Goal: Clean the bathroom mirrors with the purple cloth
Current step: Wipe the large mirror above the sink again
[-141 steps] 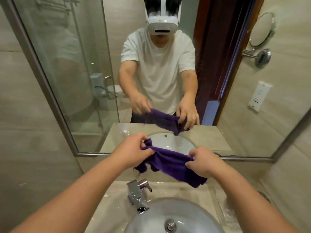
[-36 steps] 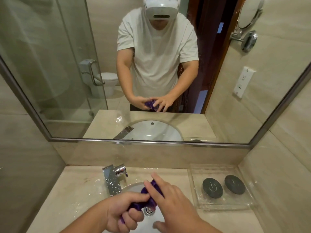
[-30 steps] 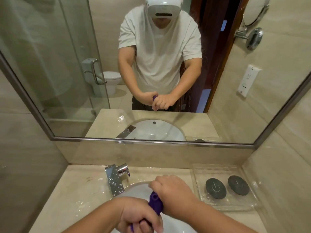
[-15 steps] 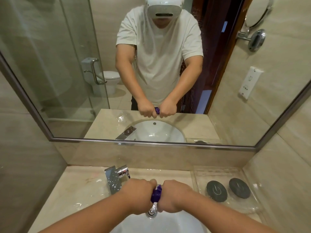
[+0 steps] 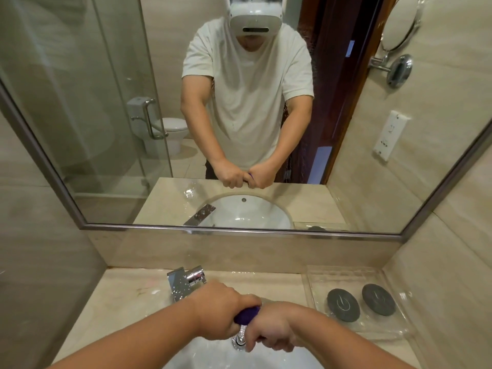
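Over the white sink point(image 5: 213, 355) my left hand point(image 5: 218, 310) and my right hand point(image 5: 271, 326) both grip the purple cloth point(image 5: 246, 315), which is twisted into a tight roll. Only a short purple piece shows between the fists; the rest is hidden inside them. A thin stream of water falls from the cloth into the basin. The large wall mirror point(image 5: 93, 102) hangs in front of me above the counter. It reflects a person in a white T-shirt with both fists pressed together.
A chrome tap point(image 5: 183, 284) stands just left of my hands. A clear tray point(image 5: 319, 278) with two dark round discs sits on the right of the beige counter point(image 5: 119, 302). A small round mirror point(image 5: 399, 21) on an arm hangs at top right. The mirror shows a shower door and toilet.
The cloth was held spread out up near the mirror, then brought down over the sink and bunched. Both fists have since closed on it and twisted it, and water now runs out.
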The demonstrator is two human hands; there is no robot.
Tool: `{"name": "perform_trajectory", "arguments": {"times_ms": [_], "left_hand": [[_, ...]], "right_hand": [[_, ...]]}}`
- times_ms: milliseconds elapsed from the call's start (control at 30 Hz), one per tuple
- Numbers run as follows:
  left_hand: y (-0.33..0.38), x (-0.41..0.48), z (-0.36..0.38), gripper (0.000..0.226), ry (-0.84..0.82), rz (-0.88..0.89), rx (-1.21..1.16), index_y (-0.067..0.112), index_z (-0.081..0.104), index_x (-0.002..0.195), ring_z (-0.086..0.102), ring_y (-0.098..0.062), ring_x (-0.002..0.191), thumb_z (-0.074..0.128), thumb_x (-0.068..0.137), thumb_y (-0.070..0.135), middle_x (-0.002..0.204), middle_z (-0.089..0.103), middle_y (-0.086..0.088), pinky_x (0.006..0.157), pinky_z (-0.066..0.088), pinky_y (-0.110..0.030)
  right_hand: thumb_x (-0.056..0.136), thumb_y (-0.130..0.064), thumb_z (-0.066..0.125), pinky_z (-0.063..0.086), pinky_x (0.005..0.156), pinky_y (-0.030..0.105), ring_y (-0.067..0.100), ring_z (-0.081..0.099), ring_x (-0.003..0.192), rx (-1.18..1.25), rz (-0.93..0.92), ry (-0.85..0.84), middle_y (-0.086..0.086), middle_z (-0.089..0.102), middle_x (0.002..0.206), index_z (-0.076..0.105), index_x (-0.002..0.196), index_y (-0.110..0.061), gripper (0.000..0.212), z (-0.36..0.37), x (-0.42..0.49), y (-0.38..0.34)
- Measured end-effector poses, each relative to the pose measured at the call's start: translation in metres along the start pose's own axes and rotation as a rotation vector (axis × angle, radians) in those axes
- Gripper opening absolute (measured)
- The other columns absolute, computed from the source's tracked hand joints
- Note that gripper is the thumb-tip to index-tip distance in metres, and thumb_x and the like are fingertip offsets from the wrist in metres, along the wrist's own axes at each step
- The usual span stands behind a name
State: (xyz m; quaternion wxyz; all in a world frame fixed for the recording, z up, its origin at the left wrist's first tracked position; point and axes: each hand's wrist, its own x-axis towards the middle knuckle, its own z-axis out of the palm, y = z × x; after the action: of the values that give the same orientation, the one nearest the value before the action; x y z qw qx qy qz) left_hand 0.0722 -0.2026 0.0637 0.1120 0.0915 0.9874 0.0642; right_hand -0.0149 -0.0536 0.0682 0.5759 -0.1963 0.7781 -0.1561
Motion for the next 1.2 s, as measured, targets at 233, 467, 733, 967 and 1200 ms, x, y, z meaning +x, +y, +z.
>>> {"name": "perform_trajectory", "arguments": {"times_ms": [233,467,733,967,1200], "left_hand": [[0.019,-0.019,-0.005,0.039,0.175,-0.363,-0.621,0.045,0.058,0.107,0.062,-0.012,0.074,0.054,0.071,0.030,0.078,0.066,0.011,0.065,0.046,-0.026],[0.043,-0.029,-0.018,0.022,-0.562,-0.510,-1.537,0.024,0.076,0.072,0.022,-0.007,0.036,0.056,0.075,0.017,0.049,0.038,0.005,0.038,0.011,-0.021],[0.041,-0.013,-0.031,0.015,-0.534,-0.512,-0.819,0.023,0.061,0.083,0.048,-0.013,0.051,0.062,0.074,0.034,0.063,0.057,0.007,0.047,0.036,-0.022],[0.025,-0.006,-0.032,0.023,-0.227,-0.120,-0.104,0.033,0.046,0.103,0.053,-0.025,0.074,0.053,0.080,0.032,0.081,0.055,0.004,0.067,0.040,-0.032],[0.015,0.000,-0.032,0.035,-0.143,0.039,0.081,0.021,0.046,0.118,0.049,-0.029,0.070,0.054,0.086,0.035,0.092,0.066,-0.009,0.067,0.042,-0.036]], "right_hand": [[0.051,-0.026,0.077,0.042,0.047,0.023,0.007,0.053,0.059,0.286,-0.208,0.491,-0.009,0.062,0.085,0.054,0.105,-0.034,0.060,0.014,-0.021,0.011],[0.074,-0.017,0.054,0.052,0.058,0.023,0.015,0.067,0.076,-0.671,-0.878,1.121,0.003,0.070,0.126,0.050,0.140,-0.024,0.066,0.038,-0.029,0.036],[0.083,-0.031,0.058,0.037,0.063,0.033,0.035,0.060,0.078,-0.888,-0.344,0.595,0.004,0.056,0.080,0.048,0.078,-0.022,0.014,0.009,-0.034,0.005],[0.063,-0.029,0.067,0.035,0.049,0.024,0.021,0.047,0.053,-0.465,-0.252,0.385,-0.003,0.051,0.063,0.060,0.076,-0.017,0.019,0.003,-0.023,0.002],[0.054,-0.012,0.069,0.035,0.047,0.020,0.008,0.047,0.042,-0.045,-0.268,0.234,-0.011,0.056,0.048,0.063,0.060,-0.022,0.013,0.007,-0.017,0.009]]}}
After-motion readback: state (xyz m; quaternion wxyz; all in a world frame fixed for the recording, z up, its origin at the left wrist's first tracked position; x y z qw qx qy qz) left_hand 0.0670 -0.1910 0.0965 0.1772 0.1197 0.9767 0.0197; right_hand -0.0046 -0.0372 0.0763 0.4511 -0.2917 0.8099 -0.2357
